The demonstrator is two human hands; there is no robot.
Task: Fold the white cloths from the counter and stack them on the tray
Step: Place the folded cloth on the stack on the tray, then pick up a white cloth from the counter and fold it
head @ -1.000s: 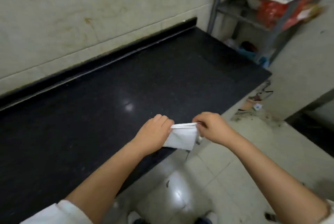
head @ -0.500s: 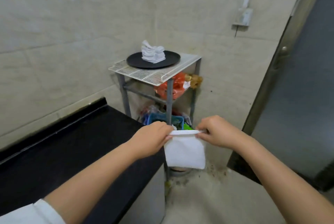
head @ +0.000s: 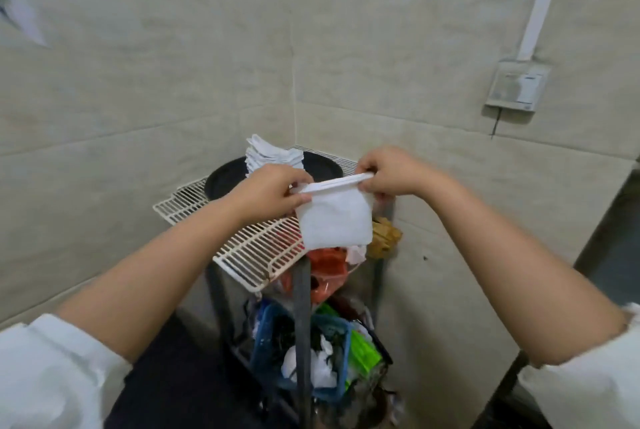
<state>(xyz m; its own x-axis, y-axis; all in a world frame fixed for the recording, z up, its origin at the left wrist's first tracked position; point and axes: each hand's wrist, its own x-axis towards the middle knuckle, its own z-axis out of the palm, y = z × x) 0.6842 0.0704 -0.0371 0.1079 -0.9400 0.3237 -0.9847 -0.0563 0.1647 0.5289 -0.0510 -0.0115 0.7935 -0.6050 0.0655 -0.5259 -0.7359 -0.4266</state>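
Both hands, left (head: 273, 191) and right (head: 388, 172), fingers pinching folded cloth (head: 334, 220) taut above rack (head: 249, 248); stack (head: 273, 155) apparently on tray (head: 221, 179).

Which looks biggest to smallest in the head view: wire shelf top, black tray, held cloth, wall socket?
1. wire shelf top
2. black tray, partly hidden by the hands
3. held cloth, nearer the camera, so the order against the tray is unsure
4. wall socket
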